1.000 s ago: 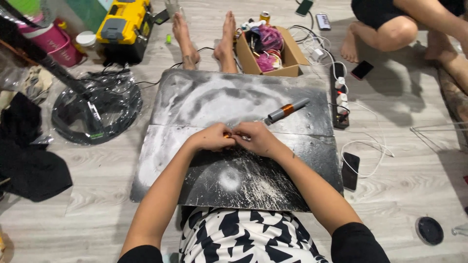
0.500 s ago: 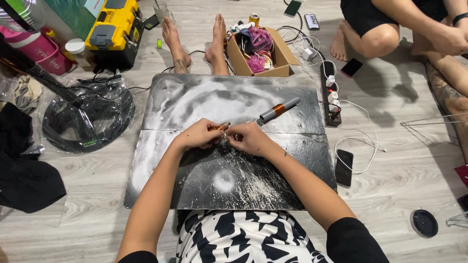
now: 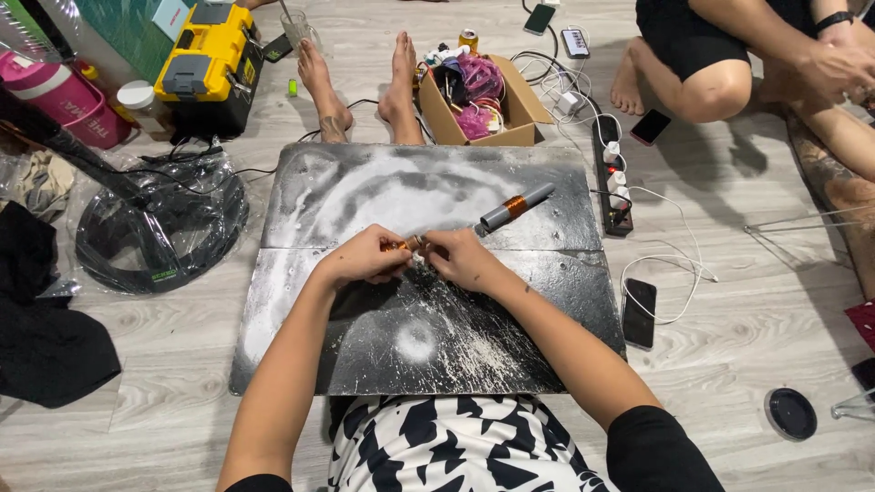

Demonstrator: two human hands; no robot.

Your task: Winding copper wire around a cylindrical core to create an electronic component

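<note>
My left hand [image 3: 363,257] and my right hand [image 3: 460,256] meet over the middle of a dark, white-dusted board [image 3: 365,196] on the floor. Together they pinch a small copper-coloured cylinder [image 3: 406,244] between the fingertips; most of it is hidden by my fingers. Just beyond my right hand, a grey rod wrapped with an orange copper band [image 3: 517,206] lies at an angle on the board. My legs run under the board and my bare feet [image 3: 365,82] stick out past its far edge.
A cardboard box of bits [image 3: 483,96] sits beyond the board. A yellow tool case [image 3: 205,59] and a fan base in plastic [image 3: 159,228] are at left. A power strip [image 3: 615,178] and a phone [image 3: 640,312] lie at right. Another person sits at far right [image 3: 729,64].
The view has shifted slightly. My hands stay together over the board's middle, still working the small copper piece; the rod has not moved.
</note>
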